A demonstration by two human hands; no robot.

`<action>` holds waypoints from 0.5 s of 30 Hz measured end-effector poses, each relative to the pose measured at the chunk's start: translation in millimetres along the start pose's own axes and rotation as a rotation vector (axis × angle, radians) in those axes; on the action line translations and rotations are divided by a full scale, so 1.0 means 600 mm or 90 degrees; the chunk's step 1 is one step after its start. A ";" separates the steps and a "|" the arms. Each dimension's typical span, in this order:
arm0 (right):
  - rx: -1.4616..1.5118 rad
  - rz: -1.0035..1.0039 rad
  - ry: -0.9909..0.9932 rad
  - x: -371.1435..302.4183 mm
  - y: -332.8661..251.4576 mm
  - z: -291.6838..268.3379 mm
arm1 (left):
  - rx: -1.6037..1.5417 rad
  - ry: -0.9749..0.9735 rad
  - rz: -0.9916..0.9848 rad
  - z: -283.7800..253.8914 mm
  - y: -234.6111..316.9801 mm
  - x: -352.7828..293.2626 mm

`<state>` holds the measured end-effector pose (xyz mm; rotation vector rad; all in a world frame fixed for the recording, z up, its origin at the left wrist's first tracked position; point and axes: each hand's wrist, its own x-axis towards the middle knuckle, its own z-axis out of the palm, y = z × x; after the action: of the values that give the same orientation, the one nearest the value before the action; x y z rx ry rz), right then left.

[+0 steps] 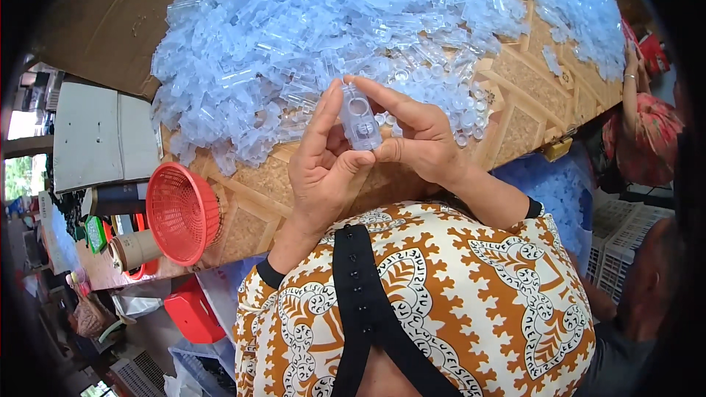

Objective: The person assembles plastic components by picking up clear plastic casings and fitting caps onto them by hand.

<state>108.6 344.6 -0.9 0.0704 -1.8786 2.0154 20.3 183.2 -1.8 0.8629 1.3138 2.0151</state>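
worktable (518, 106): one, top in parquet-pattern wood tones, beneath the grip and spreading to both sides. window (18, 178): daylight-bright, greenery outside, far left of the grip. second bright opening (98, 390): partly cut off, far left and below. floor (151, 340): grey, partly visible, lower left. cardboard panel (103, 22): brown, creased, upper left. lattice crates (618, 231): white plastic, right of the grip and lower.

A workshop: clear plastic parts (309, 37) heaped on a table (250, 213), slatted crates (619, 254) nearby.
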 end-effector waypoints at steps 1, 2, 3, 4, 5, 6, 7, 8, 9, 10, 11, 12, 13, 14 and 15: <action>0.011 -0.002 0.001 0.001 0.002 0.000 | 0.000 0.002 0.000 -0.001 -0.001 0.000; 0.011 -0.002 -0.001 0.001 0.005 0.000 | -0.008 0.002 -0.002 -0.001 -0.003 0.000; 0.020 0.001 0.005 0.000 0.008 0.000 | -0.017 0.000 -0.005 -0.002 -0.005 0.000; 0.028 0.003 0.010 0.000 0.009 0.000 | -0.018 0.000 -0.007 -0.003 -0.006 0.002; 0.027 0.004 0.011 0.000 0.009 -0.001 | -0.022 0.001 -0.017 -0.003 -0.007 0.003; 0.024 0.008 0.013 0.000 0.007 -0.002 | -0.025 0.001 -0.028 -0.003 -0.007 0.004; 0.021 0.013 0.016 0.000 0.005 -0.002 | -0.026 0.001 -0.030 -0.003 -0.007 0.005; 0.021 0.013 0.017 0.000 0.005 -0.002 | -0.037 0.006 -0.037 -0.002 -0.008 0.006; 0.016 0.013 0.022 0.000 0.004 -0.002 | -0.048 0.009 -0.046 -0.001 -0.009 0.007; 0.011 0.013 0.026 -0.001 0.003 -0.003 | -0.048 0.008 -0.047 -0.001 -0.009 0.008; 0.011 0.013 0.028 0.000 0.004 -0.005 | -0.043 0.001 -0.049 -0.003 -0.010 0.008; -0.009 0.003 0.018 0.001 0.005 -0.007 | -0.037 -0.005 -0.050 -0.005 -0.012 0.008; -0.028 -0.008 0.008 0.002 0.005 -0.008 | -0.036 -0.006 -0.049 -0.007 -0.014 0.006; -0.028 -0.010 0.007 0.002 0.003 -0.010 | -0.015 -0.006 -0.030 -0.009 -0.016 0.002; -0.062 -0.022 -0.015 0.002 0.002 -0.014 | 0.004 -0.008 -0.014 -0.011 -0.019 0.002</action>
<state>108.7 352.9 -2.5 0.1003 -1.9732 1.9056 15.8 184.5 -13.9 0.8590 1.3178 1.9866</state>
